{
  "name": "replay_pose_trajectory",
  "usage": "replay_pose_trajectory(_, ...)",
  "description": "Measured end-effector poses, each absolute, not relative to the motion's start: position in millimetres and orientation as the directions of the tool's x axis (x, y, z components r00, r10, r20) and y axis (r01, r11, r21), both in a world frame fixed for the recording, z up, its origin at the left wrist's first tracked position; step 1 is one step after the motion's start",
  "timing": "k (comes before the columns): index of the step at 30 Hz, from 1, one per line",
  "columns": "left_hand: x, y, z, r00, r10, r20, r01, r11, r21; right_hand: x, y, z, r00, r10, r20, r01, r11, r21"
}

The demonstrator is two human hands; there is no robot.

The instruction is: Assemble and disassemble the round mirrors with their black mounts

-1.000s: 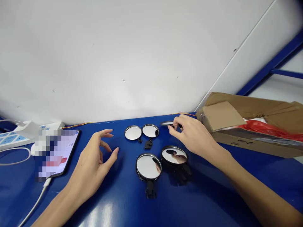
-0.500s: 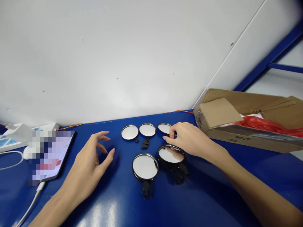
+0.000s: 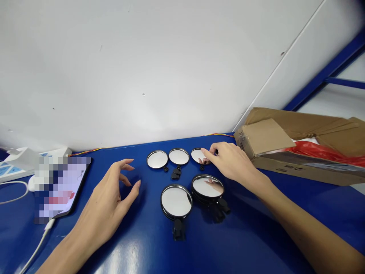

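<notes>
At the back right, a small round mirror [image 3: 198,155] with a black rim lies on the blue table. My right hand [image 3: 230,160] is at its right edge, thumb stretched over it and apart from the curled fingers. My left hand [image 3: 111,194] hovers open and empty at the left, fingers curved. Two more round mirrors, the left one [image 3: 157,159] and the middle one [image 3: 178,156], lie in the same row. Closer to me lie a mirror with a black clamp [image 3: 176,200] and, right of it, stacked mirrors [image 3: 208,186] with black clamps.
A cardboard box [image 3: 302,167] with red plastic inside stands at the right. A phone [image 3: 65,190] on a white cable lies at the left, before a white power strip [image 3: 17,171]. Behind the table [image 3: 137,251] rises a white wall [image 3: 142,57].
My right hand has shifted slightly right and its thumb has parted from the fingers, showing more of the back right mirror and its black mount. My left hand has hardly moved.
</notes>
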State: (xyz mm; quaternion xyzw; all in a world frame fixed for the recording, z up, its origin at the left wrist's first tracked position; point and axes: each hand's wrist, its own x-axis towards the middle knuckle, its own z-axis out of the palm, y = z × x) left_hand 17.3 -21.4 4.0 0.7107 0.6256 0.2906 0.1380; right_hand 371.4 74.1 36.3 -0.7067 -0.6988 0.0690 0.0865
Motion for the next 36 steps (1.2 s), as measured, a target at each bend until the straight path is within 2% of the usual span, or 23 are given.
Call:
replay_pose_trajectory(10,18,-23,6,0.060,0.974,0.220,0.813,-0.176,0.555,372,75,32,0.049,0.998,-0.033,0.985,-0.054,-0.164)
replay_pose_trajectory(26,17,-23,4,0.054,0.975,0.215,0.813,-0.168,0.558,368,83,17,0.016,0.999,-0.035,0.962,-0.025,-0.273)
replay_pose_trajectory(36,17,-23,4,0.055,0.977,0.204,0.818,-0.162,0.552,368,87,6,-0.014,1.000,0.017,0.954,0.019,-0.299)
